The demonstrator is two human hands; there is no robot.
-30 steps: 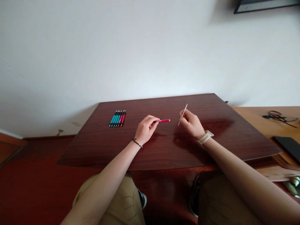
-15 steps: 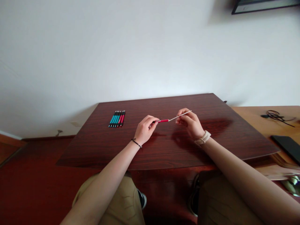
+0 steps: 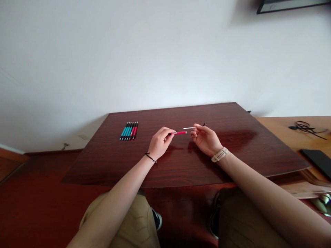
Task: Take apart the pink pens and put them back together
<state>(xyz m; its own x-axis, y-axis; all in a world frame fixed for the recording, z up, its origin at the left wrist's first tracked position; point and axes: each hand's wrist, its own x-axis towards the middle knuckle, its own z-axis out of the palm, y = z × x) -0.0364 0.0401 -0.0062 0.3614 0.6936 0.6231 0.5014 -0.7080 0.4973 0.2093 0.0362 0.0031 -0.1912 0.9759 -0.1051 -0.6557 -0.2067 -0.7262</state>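
Observation:
Between the thumb and fingers of my left hand [image 3: 160, 141] is a red pen barrel [image 3: 181, 133], its end pointing right. My right hand [image 3: 207, 138] pinches a thin white stick [image 3: 189, 128], which points left, a little above and beside the barrel's end; the two are apart. A small dark tip [image 3: 204, 124] shows behind the right thumb; what it belongs to is unclear. At the table's left lies a row of several pens [image 3: 128, 131], turquoise ones on the left and red ones on the right.
The dark wooden table [image 3: 155, 172] stands against the wall. To its right, a lighter wooden surface [image 3: 274, 124] holds a black cable [image 3: 306, 128] and a flat black object [image 3: 317, 162]. A framed item [image 3: 292, 6] hangs at the upper right.
The thin stick has left the red barrel's end, and its white part now points left from my right fingers. My right hand has turned and its fingers have curled. My left hand is still.

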